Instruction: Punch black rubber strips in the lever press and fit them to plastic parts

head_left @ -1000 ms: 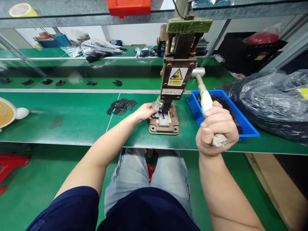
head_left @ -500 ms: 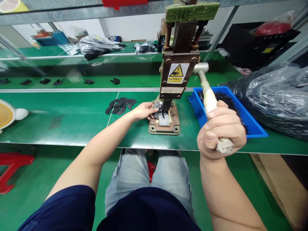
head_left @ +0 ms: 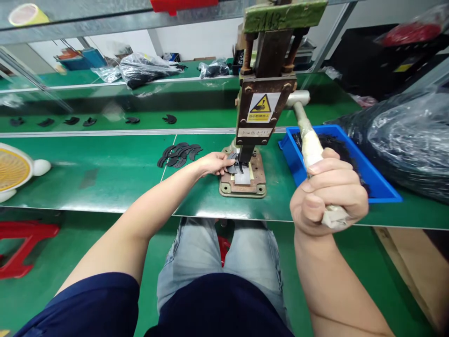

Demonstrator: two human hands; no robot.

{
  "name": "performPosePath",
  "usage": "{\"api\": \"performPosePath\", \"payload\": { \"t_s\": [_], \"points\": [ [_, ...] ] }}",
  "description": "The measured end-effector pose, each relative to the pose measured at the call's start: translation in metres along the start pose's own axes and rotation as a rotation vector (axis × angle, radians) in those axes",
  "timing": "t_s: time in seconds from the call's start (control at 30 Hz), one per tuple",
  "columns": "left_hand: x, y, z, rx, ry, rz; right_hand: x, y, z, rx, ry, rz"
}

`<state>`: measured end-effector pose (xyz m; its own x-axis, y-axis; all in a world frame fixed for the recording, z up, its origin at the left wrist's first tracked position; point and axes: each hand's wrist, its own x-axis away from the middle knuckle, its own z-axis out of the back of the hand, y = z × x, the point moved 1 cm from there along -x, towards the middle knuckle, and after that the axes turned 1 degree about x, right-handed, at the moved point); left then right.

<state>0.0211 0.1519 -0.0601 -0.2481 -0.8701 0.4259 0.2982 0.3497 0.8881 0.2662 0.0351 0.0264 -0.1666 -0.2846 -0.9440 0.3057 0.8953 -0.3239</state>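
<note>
My left hand (head_left: 216, 164) pinches a curved black piece (head_left: 232, 164) at the base of a hand press (head_left: 258, 110), just left of the ram's lower end. The piece lies partly over the small metal plate (head_left: 242, 177) on the press base; the ram hides some of it. On the right, my right hand (head_left: 329, 192) is wrapped round the taped lever (head_left: 304, 122) of the press, thumb toward me. A loose heap of similar curved black pieces (head_left: 178, 154) lies on the green table left of my left hand.
A blue bin (head_left: 380, 193) with black parts stands right of the press, beside a large plastic-wrapped black bundle (head_left: 400, 135). Several black pieces (head_left: 132, 120) sit in a row along the back strip. A white-and-yellow fan-like object (head_left: 17, 168) is at far left.
The whole view has shifted slightly to the right. Both hands keep their hold, and the lever and ram look nearly the same.
</note>
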Motion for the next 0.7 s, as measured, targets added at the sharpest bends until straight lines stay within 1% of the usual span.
{"api": "performPosePath", "payload": {
  "t_s": [0.1, 0.2, 0.27, 0.43, 0.6, 0.7],
  "points": [
    [-0.002, 0.0, -0.001, -0.003, -0.009, -0.012, -0.001, -0.001, 0.0, 0.009, -0.008, 0.007],
    [0.0, -0.004, 0.002, 0.053, -0.067, -0.043, -0.003, -0.001, 0.002, 0.009, -0.04, 0.015],
    [0.002, -0.007, 0.005, 0.093, -0.085, -0.071, -0.004, -0.001, 0.003, 0.011, -0.059, 0.012],
    [0.003, -0.01, 0.007, 0.07, -0.067, -0.111, -0.003, -0.001, 0.003, -0.009, -0.043, 0.025],
    [0.004, -0.006, 0.005, -0.003, -0.05, -0.055, -0.003, -0.002, 0.001, -0.035, -0.04, 0.037],
    [0.003, -0.002, 0.006, -0.027, -0.073, 0.01, -0.003, -0.002, 0.001, -0.04, -0.031, 0.028]
  ]
}}
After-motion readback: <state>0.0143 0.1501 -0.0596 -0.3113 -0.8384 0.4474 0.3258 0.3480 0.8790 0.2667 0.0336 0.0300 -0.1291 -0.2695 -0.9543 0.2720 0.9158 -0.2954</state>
